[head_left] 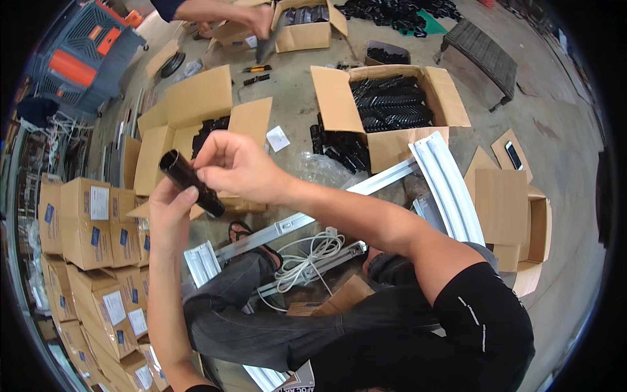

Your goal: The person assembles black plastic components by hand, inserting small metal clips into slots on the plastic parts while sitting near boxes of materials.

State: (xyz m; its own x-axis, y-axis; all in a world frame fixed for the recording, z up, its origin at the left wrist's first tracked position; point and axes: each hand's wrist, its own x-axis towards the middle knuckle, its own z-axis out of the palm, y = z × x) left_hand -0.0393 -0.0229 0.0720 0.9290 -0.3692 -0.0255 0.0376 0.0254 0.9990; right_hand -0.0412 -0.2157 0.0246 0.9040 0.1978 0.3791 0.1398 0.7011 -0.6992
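A short, glossy black tube [191, 183] with an open round end is held at a slant in front of me. My left hand [171, 210] grips it from below, thumb laid along its side. Against the tube's upper right side, my right hand [236, 166] has its fingers curled and thumb and forefinger pinched together; whatever sits between them is hidden or too small to name. Just behind both hands stands an open cardboard box [199, 98] with black parts inside.
Another open box [447, 98] holds many black pieces [392, 108]. White metal rails [450, 189] and a coiled white cable [310, 261] lie around my legs. Cartons [88, 222] are stacked at left. A phone [513, 155] rests on cardboard. Another person's bare limb [228, 12] shows at the top.
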